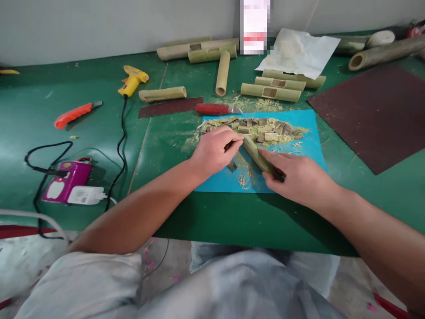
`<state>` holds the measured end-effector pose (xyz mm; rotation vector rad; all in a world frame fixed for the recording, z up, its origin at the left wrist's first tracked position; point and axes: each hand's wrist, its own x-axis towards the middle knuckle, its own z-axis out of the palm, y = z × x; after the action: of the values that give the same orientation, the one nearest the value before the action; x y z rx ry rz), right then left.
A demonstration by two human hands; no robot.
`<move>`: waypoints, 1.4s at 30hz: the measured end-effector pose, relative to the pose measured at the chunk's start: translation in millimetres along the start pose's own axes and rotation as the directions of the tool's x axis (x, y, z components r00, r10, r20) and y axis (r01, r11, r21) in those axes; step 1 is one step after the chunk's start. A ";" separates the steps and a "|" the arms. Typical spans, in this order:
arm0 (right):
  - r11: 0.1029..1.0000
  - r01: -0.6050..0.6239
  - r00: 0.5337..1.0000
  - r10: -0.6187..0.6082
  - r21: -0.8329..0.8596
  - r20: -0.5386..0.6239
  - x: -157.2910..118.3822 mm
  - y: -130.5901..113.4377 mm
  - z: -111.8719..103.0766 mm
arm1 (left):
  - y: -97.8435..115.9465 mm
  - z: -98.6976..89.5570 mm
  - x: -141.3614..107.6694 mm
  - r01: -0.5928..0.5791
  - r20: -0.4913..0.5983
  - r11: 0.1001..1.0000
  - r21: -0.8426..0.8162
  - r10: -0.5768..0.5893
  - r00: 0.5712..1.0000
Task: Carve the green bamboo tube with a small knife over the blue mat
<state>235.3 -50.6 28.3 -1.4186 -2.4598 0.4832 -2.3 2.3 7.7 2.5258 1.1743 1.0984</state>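
Observation:
A pale green bamboo tube lies slantwise between my hands, above a blue sheet. My right hand is closed around its near end, fingers along the side. At the far end, my left hand is closed, its fingertips pinching the tube's tip; a dark gap shows between its fingers. Behind the hands, bamboo chips and shavings are heaped on the sheet. A red-handled knife rests at the sheet's back edge, its blade partly among shavings.
Several cut bamboo tubes lie at the back, near a white paper. Brown sandpaper lies right; a narrow strip lies left. Leftward are a yellow glue gun, an orange cutter and a purple power strip with cords.

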 end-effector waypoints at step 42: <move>0.999 -0.046 0.998 0.046 0.009 0.037 1.1 -1.7 -0.1 | 15.7 4.8 -3.1 -0.113 0.120 0.993 0.019 0.110 0.987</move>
<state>233.4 -50.4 29.2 -1.4783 -2.4552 0.5350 9.1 -9.9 9.0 2.6650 1.0349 0.9459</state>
